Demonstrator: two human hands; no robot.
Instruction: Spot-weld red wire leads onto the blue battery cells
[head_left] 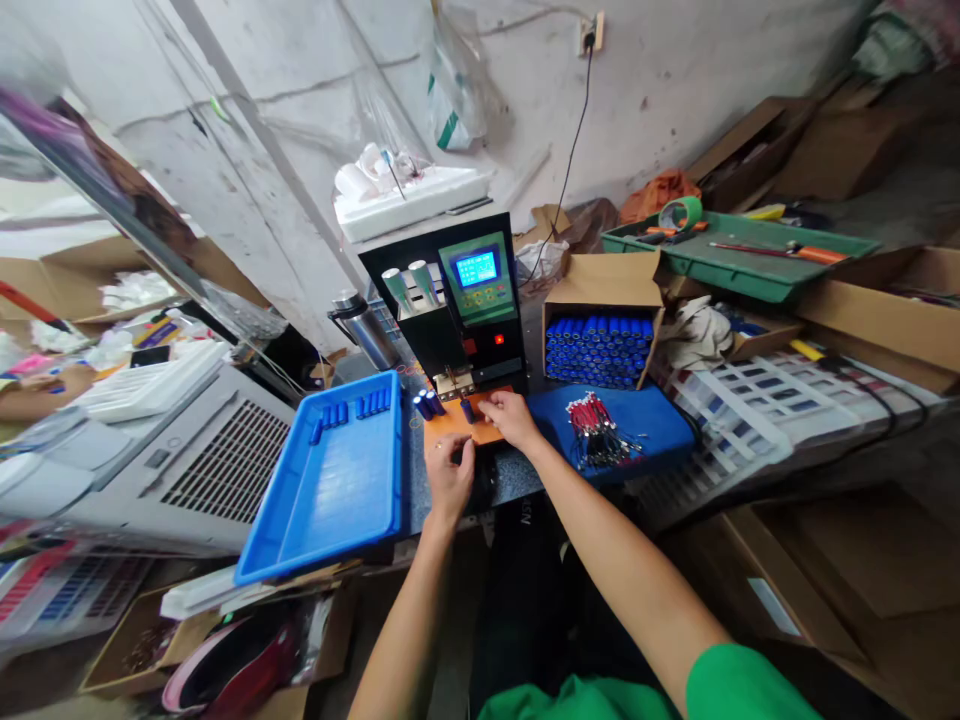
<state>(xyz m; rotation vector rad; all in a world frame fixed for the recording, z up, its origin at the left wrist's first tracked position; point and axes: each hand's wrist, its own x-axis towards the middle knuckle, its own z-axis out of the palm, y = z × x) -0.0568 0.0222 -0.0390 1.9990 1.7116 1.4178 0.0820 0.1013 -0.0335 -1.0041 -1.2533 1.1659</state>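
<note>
Cylinder (pixel 467 411) sits at nine o'clock beside your right hand (pixel 512 418); your left hand (pixel 448 478) curls; whether fingers grip is unclear.

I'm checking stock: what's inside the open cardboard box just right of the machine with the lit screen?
The cardboard box holds blue cylinders stacked in several layers. Whatever lies behind those in front is covered, as is the box's floor.

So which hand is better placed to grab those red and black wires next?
Probably the right hand: the wires lie on its side, closer to it, while the left hand is nearer the blue tray.
</note>
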